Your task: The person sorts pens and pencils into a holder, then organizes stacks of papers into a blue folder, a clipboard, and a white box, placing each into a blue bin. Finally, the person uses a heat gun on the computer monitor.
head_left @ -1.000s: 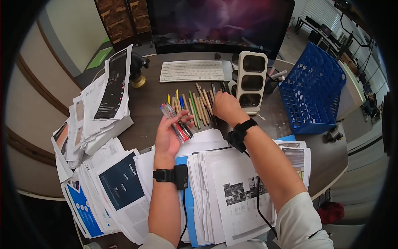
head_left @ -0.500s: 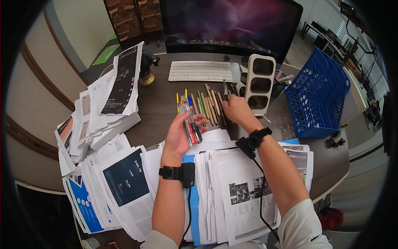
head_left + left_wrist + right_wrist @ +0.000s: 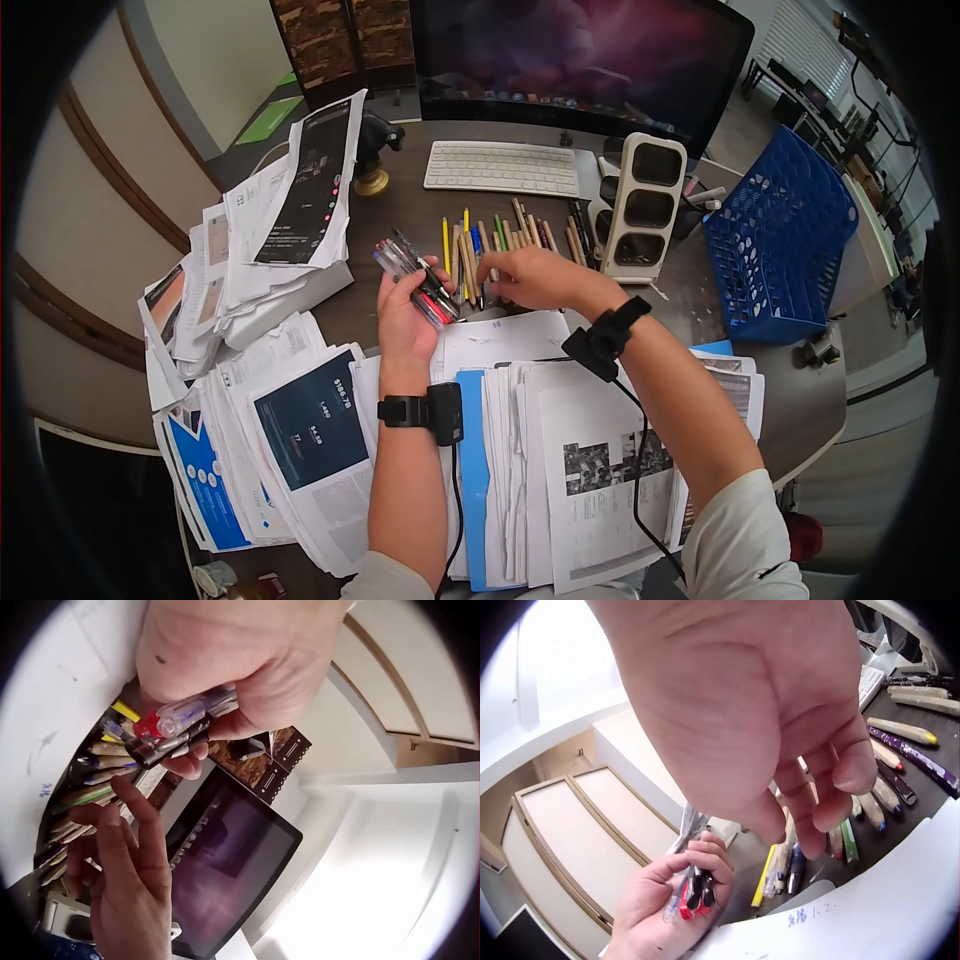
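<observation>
In the head view my left hand (image 3: 405,325) grips a bundle of pens (image 3: 398,262), some clear-barrelled, with red and black caps among them. The left wrist view shows those pens (image 3: 180,718) end-on under the palm. My right hand (image 3: 545,280) hovers low over a row of coloured pencils (image 3: 466,262), fingers loosely bent, with nothing visible in them. From the right wrist, a yellow pencil (image 3: 764,877), a blue pen (image 3: 796,870) and a green pencil (image 3: 850,840) show just past its fingertips. Its hand and fingers hide part of the row.
Behind the pencils are a white keyboard (image 3: 500,168) and a monitor (image 3: 585,60). A beige three-slot holder (image 3: 640,150) stands to the right, beside a blue file rack (image 3: 775,240). Paper stacks (image 3: 590,530) cover the near desk, with another pile (image 3: 310,200) at left.
My right hand has moved left from beside the beige holder to the left part of the pencil row, near the left hand. The left hand still grips the pens, now tilted more leftward.
</observation>
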`<state>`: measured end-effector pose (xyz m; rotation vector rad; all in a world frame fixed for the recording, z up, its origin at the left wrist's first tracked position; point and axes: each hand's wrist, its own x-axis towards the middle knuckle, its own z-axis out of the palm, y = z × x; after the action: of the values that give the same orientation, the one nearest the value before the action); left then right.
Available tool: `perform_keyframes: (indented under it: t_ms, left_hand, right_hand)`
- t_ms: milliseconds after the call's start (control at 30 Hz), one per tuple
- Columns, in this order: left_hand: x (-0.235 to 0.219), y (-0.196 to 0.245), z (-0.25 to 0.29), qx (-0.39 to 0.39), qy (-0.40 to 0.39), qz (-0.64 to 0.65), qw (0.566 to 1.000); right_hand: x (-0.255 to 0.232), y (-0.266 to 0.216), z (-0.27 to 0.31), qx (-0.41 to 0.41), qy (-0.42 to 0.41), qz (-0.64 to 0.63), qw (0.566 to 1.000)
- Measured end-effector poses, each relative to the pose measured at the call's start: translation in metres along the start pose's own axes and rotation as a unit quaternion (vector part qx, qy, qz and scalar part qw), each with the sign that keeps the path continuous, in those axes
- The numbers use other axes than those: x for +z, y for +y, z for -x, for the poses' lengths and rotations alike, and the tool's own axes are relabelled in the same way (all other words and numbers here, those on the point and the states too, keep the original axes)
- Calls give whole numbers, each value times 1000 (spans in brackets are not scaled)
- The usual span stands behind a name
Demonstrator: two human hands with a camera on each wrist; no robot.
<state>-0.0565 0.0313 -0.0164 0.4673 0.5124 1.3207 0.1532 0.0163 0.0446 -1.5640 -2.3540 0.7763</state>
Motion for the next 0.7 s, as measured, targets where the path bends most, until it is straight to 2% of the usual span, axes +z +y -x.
perform_keyframes:
  t_ms: [67,133,267,333,467,533,567,633,667,700]
  left_hand:
    - [0,3,0,12,15,-2,1000]
    - [-2,1,-2,-17,20,2,1000]
    - [-10,-7,-6,-13,24,-21,999]
    - [-10,-8,-6,-9,26,-20,999]
    - [-3,-6,-1,-11,26,-47,999]
    - [0,-3,-1,-35,5,-43,998]
    - [0,-3,-2,-35,4,-29,999]
    - [5,-1,0,-36,21,-22,999]
    - [7,0,2,-37,38,-15,999]
    - [5,-1,2,-37,38,-14,998]
  right_hand:
    - [3,-3,-4,-16,-11,3,1000]
    - [7,-2,-9,6,-19,99,995]
    - [1,-11,-4,23,-25,86,996]
    - [0,-22,-3,100,-54,141,983]
    - [10,-17,-9,123,-18,169,978]
    - [3,-15,-14,223,-96,-1,970]
    - [2,-15,-11,223,-97,-1,970]
    - [3,-13,-3,136,71,-48,987]
    - [6,-11,-3,136,69,-48,987]
    - [10,-8,-4,111,96,32,989]
